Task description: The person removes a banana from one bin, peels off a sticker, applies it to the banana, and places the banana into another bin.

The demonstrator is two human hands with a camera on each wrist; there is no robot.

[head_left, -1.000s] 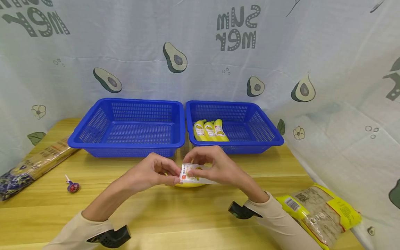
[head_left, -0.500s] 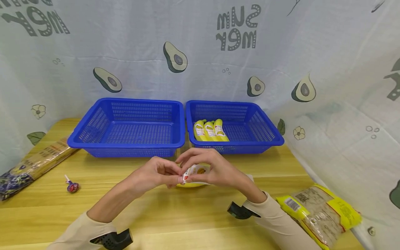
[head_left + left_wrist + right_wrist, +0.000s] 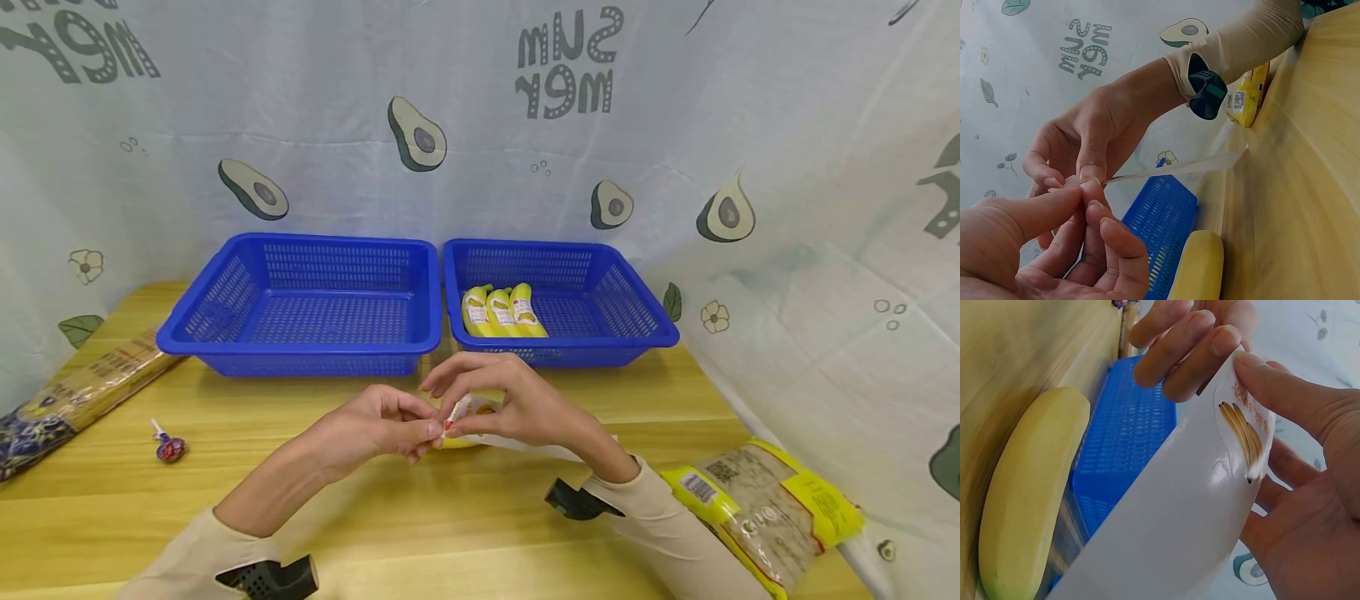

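Observation:
A white sticker strip with a banana picture printed on its label hangs between both hands. My right hand pinches it near one end, thumb on the printed face. At that same end, my left hand pinches the strip's tip between thumb and index finger, and the fingertips of both hands nearly meet. The strip's plain tail extends right, beneath the right wrist. Below the hands a yellow banana lies on the table, mostly covered by them in the head view; no label shows on its visible side.
Two blue baskets stand at the back. The right basket holds three labelled bananas; the left basket is beside it. A lollipop and a long noodle-like packet lie left. A yellow-edged bag lies right.
The strip has turned from showing its printed face broadly to being bent at the tip. My right fingers have moved left to the tip, and the left hand has dropped slightly.

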